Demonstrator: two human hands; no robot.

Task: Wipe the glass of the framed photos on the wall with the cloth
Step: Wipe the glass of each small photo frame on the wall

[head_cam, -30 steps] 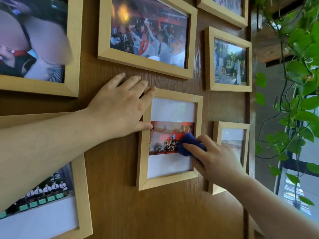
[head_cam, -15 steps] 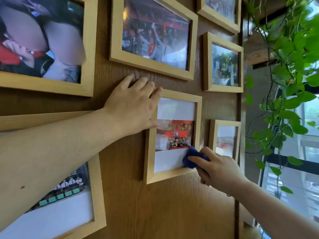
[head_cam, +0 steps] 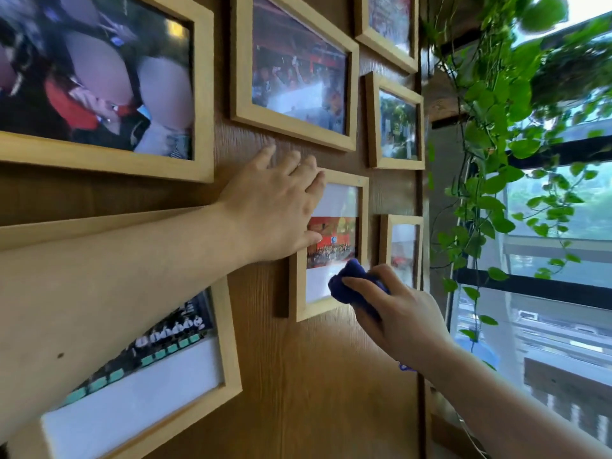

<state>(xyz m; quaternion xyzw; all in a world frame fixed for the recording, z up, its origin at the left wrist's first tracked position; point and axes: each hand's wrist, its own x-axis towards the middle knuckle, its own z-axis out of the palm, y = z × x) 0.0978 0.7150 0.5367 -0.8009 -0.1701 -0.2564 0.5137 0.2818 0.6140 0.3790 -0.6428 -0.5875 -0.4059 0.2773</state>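
A small light-wood framed photo (head_cam: 363,207) hangs at the middle of the wooden wall. My left hand (head_cam: 275,207) lies flat on its upper left corner, fingers spread across frame and wall, thumb on the glass. My right hand (head_cam: 400,313) grips a balled blue cloth (head_cam: 351,283) and presses it on the lower right of that glass. Several more framed photos hang around: a big one at upper left (head_cam: 106,157), one above (head_cam: 294,127), one at right (head_cam: 374,127), a small one at lower right (head_cam: 385,240), one at lower left (head_cam: 228,352).
Another frame (head_cam: 384,44) hangs at the top. Green trailing vines (head_cam: 490,134) hang close to the wall's right edge in front of a window (head_cam: 559,246) with dark bars. A wooden shelf (head_cam: 443,107) sticks out beside the right-hand frames.
My right hand slid the cloth from the photo's middle down to the glass's lower right part. My left hand stayed on the frame's corner. The view shifted right.
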